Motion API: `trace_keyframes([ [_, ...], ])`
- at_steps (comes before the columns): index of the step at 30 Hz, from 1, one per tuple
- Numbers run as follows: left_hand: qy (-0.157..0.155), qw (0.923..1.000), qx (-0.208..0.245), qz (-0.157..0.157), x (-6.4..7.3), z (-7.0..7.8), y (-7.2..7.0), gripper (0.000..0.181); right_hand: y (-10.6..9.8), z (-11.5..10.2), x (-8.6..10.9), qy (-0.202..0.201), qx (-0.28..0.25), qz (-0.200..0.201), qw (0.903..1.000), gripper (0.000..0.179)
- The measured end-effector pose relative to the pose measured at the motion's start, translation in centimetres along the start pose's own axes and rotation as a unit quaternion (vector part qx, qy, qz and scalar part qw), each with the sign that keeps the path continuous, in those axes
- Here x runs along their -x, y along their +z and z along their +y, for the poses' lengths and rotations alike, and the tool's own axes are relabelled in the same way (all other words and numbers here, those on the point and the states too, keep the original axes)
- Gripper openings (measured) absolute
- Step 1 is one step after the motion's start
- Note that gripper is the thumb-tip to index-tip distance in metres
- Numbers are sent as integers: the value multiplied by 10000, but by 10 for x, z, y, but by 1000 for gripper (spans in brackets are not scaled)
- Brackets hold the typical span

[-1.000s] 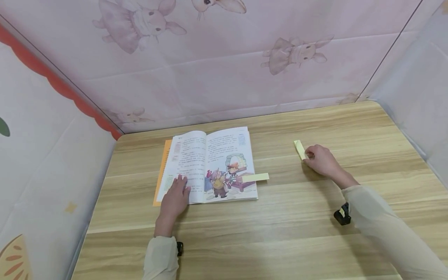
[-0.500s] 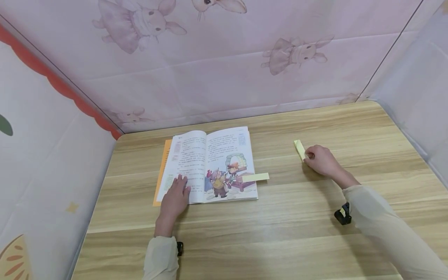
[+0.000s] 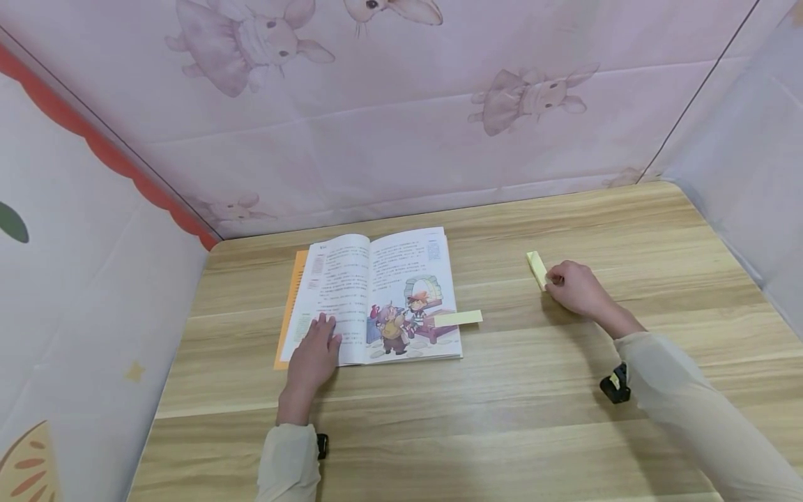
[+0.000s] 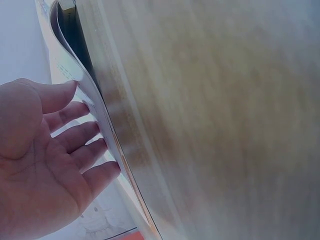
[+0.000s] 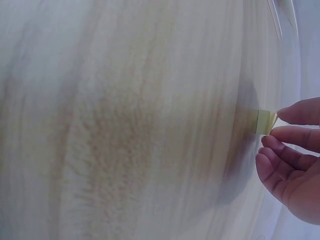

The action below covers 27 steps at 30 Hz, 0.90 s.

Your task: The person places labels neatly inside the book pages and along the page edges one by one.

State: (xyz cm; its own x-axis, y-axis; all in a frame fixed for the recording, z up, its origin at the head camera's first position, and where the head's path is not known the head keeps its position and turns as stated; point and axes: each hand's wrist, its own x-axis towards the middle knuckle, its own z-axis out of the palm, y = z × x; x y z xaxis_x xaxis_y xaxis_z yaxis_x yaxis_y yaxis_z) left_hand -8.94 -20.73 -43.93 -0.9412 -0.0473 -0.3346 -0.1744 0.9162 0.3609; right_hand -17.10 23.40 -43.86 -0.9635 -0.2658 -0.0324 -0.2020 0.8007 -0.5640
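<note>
An open illustrated book [image 3: 406, 272] lies on the table, its orange cover edge showing at the left. My left hand [image 3: 312, 352] rests on the lower part of the left page; in the left wrist view its fingertips [image 4: 111, 171] press the paper with the fingers spread. A yellow sticky note strip [image 3: 461, 318] lies across the right page's picture and sticks out past the page edge. To the right, my right hand [image 3: 576, 287] pinches the near end of a narrow pad of yellow sticky notes [image 3: 536, 269]. In the right wrist view, thumb and forefinger hold a lifted edge of the yellow paper [image 5: 265, 121].
The wood-grain table [image 3: 439, 425] extends around the book and pad. A pink rabbit-print wall covering [image 3: 401, 153] rises directly behind its far edge, with pale panels at both sides. Black wrist cameras [image 3: 615, 385] sit on both wrists.
</note>
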Motion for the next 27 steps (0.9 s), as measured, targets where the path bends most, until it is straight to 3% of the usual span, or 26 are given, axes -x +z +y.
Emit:
trace_keyframes([
  [27, 45, 9999, -93, 16, 1, 0, -1, 47, 0, -7, -1, 115, 184, -38, 9998, 20],
])
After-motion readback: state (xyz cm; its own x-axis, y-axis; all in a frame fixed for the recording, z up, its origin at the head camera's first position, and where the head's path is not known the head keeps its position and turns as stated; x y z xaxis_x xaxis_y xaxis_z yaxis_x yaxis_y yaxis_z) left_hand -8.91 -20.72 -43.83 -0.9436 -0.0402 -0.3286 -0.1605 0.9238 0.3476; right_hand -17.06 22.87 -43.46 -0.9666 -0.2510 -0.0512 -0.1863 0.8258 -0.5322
